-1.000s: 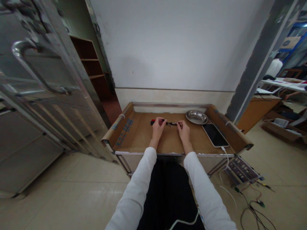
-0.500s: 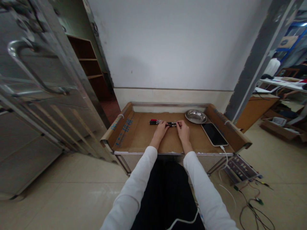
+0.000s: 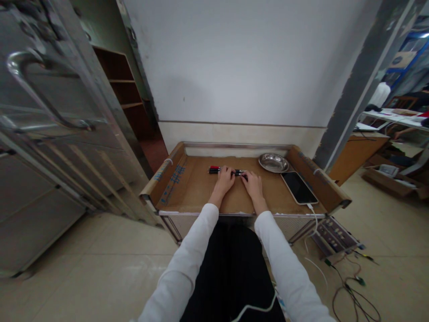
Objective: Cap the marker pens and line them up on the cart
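A small bundle of pens [image 3: 213,170], dark with a red one among them, lies sideways on the brown cardboard lining [image 3: 197,192] of a shallow cart top. My left hand [image 3: 225,180] covers the middle of the bundle, its fingers curled over the pens. At the bundle's right end, the fingertips of my right hand [image 3: 252,182] close on the pen tips. Between the two hands a short stretch of the pens shows. How each finger grips underneath is hidden.
Right of my hands lie a round metal dish [image 3: 273,163] and a phone [image 3: 299,188] with a white cable [image 3: 315,219]. Raised cardboard sides [image 3: 167,172] flank the surface. A metal door [image 3: 67,134] stands left; a device and loose cables [image 3: 355,290] are on the floor at right.
My right hand has shifted slightly left along the pens, closer to my left hand. Both hands stay at the bundle. The dish and phone have not moved.
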The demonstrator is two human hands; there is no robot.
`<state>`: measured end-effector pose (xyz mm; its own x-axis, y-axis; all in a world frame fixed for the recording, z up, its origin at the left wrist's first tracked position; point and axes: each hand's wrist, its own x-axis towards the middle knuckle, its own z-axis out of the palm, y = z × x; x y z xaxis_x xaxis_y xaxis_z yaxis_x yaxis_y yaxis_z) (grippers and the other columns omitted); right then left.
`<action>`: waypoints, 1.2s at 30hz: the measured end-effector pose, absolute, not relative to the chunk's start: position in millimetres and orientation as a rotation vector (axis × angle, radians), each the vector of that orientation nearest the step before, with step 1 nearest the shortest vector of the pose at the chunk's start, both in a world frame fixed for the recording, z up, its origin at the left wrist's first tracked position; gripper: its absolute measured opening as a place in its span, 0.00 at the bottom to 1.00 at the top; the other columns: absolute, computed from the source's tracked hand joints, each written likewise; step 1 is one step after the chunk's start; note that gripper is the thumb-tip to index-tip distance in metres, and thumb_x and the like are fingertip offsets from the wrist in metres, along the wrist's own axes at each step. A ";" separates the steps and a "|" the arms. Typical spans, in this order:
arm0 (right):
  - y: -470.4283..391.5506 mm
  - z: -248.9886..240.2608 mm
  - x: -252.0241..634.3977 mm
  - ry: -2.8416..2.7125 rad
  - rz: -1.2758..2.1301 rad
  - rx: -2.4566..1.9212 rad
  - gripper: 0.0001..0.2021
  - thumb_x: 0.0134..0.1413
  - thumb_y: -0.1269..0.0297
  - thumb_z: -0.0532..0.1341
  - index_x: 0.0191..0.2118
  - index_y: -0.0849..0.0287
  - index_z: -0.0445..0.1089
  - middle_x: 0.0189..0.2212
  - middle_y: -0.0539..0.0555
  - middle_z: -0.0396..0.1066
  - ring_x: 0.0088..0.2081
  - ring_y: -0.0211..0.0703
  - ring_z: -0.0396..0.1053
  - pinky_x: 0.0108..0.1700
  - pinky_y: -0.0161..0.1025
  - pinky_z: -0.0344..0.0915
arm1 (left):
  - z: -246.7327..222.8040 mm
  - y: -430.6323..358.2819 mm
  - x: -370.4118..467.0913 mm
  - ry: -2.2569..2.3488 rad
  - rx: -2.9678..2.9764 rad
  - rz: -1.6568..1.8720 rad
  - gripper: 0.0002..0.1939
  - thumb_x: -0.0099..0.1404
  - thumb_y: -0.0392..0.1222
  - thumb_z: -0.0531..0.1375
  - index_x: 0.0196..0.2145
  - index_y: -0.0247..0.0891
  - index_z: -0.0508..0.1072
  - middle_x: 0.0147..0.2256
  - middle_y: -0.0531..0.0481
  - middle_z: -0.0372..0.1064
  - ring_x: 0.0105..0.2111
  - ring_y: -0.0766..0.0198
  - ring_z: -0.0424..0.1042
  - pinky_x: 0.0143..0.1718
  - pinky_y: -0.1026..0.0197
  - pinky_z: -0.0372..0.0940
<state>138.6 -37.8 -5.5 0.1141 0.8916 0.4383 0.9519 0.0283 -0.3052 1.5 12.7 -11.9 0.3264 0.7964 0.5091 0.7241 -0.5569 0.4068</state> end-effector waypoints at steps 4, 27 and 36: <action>-37.9 -5.9 139.1 -1.802 -0.122 -1.867 0.09 0.61 0.66 0.53 0.42 0.58 0.69 0.42 0.57 0.71 0.43 0.46 0.67 0.45 0.41 0.55 | -8.1 6.8 1.2 1.294 2.618 0.881 0.07 0.64 0.37 0.55 0.40 0.38 0.69 0.43 0.45 0.66 0.47 0.57 0.64 0.52 0.52 0.57; -32.8 -9.7 143.4 -1.668 -0.029 -1.786 0.12 0.56 0.72 0.50 0.34 0.59 0.71 0.38 0.57 0.65 0.37 0.43 0.65 0.44 0.39 0.59 | -4.2 6.9 3.0 1.515 2.659 0.866 0.15 0.70 0.43 0.48 0.37 0.35 0.72 0.38 0.42 0.69 0.40 0.59 0.68 0.46 0.58 0.61; -39.1 -3.8 138.7 -1.663 -0.082 -1.948 0.11 0.57 0.71 0.50 0.37 0.60 0.69 0.41 0.61 0.67 0.43 0.49 0.64 0.45 0.43 0.56 | -2.7 5.2 2.3 1.482 2.615 0.925 0.14 0.69 0.39 0.47 0.36 0.34 0.72 0.37 0.42 0.68 0.40 0.59 0.68 0.46 0.56 0.62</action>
